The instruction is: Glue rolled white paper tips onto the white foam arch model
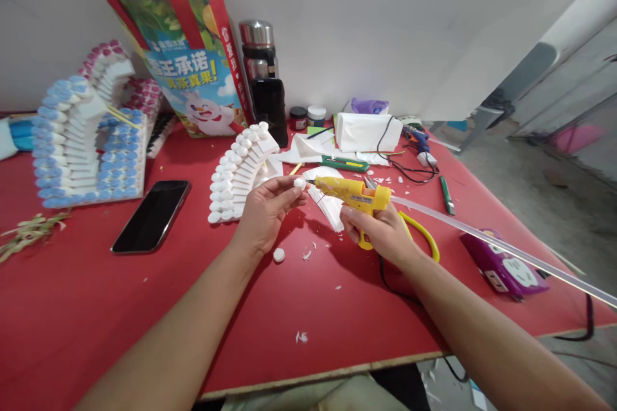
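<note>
The left hand (270,209) has its thumb and fingertips nearly together, pinching one small white piece (299,183) between them. The right hand (380,231) is wrapped around the grip of one yellow glue gun (354,192); whether a finger presses the trigger, I cannot tell. The gun's nozzle points left, right at the pinched piece, though contact between them is too small to make out. One long translucent glue stick (482,234) runs out of the gun's back toward the right.

Just below the left wrist, one loose white disc (278,255) lies on the red table (168,308). Behind the left hand stands one white fan-shaped structure (236,180), edged with rounded white pieces too crowded to count surely. Beyond the hands are two green cutters, one behind the gun (344,164) and one farther right (447,196).

Farther out there are two phones, one lying flat at left (152,218) and one propped upright (270,112) before a single steel flask (257,45). Two small jars (316,116) sit side by side near the wall, one printed bag (193,70) stands left of the flask, and one purple power socket (506,263) rests at right.
</note>
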A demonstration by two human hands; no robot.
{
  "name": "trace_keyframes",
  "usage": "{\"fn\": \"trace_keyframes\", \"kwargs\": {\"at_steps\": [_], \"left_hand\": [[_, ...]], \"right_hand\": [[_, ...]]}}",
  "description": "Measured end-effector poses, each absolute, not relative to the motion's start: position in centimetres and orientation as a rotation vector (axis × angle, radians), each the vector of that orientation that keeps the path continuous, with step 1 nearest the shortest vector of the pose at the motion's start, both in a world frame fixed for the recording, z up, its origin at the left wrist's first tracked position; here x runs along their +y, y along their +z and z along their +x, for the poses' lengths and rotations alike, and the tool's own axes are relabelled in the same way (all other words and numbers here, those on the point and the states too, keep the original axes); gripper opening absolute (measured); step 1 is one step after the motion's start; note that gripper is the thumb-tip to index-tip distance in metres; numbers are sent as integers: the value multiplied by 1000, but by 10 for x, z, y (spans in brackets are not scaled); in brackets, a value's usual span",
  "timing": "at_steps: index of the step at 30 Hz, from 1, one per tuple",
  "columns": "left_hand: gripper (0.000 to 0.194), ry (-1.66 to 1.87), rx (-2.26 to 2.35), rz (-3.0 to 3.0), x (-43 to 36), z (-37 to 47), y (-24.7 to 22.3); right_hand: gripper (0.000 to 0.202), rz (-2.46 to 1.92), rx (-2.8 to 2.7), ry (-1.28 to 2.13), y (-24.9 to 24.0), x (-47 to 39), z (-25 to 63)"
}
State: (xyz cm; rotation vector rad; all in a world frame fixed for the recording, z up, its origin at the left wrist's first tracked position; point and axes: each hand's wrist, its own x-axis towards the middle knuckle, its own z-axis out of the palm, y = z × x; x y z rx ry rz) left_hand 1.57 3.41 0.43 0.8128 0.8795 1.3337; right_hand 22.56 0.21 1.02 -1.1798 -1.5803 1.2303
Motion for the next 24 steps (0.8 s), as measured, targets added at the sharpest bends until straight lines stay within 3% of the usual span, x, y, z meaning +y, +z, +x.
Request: {"fn": "trace_keyframes", "kwargs": {"at_steps": [7, 16, 24], "left_hand": [[33, 1329, 897, 789, 34, 14, 7], [31, 1319, 875, 786, 35, 15, 4], [30, 1301, 874, 784, 34, 15, 3]], "right_hand": [[34, -1269, -1417, 1052, 12, 4, 242], [39, -1822, -1250, 586, -3, 19, 345], [44, -1847, -1368, 418, -30, 19, 362]]}}
